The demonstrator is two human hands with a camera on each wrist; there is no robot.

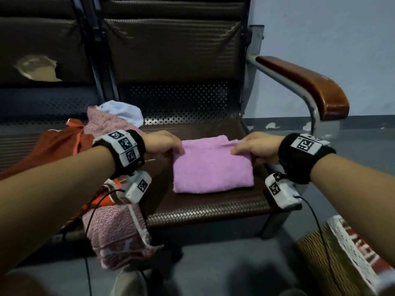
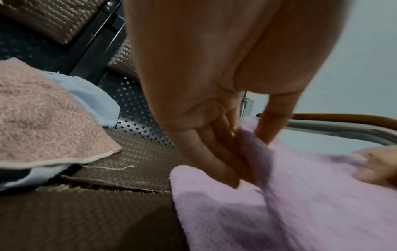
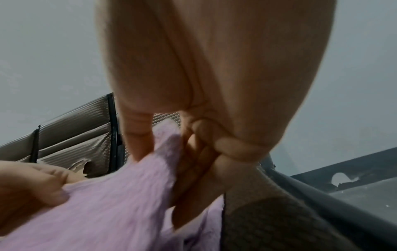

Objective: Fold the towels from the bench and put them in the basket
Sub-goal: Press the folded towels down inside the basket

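A folded lilac towel (image 1: 211, 167) lies on the brown woven seat of the bench (image 1: 205, 208). My left hand (image 1: 165, 142) pinches its far left corner, thumb on one side and fingers on the other, as the left wrist view shows with the towel (image 2: 300, 195) in the left hand (image 2: 242, 144). My right hand (image 1: 254, 146) pinches the far right corner; in the right wrist view the towel (image 3: 120, 195) runs between thumb and fingers of the right hand (image 3: 169, 152). A wicker basket (image 1: 333, 259) with a white lace liner stands on the floor at lower right.
Unfolded towels are heaped on the neighbouring seat at left: a speckled pink one (image 1: 115, 229), an orange one (image 1: 53, 144) and a pale blue one (image 1: 124, 111). A wooden armrest (image 1: 307, 86) rises to the right of the seat. Cables hang from both wrist cameras.
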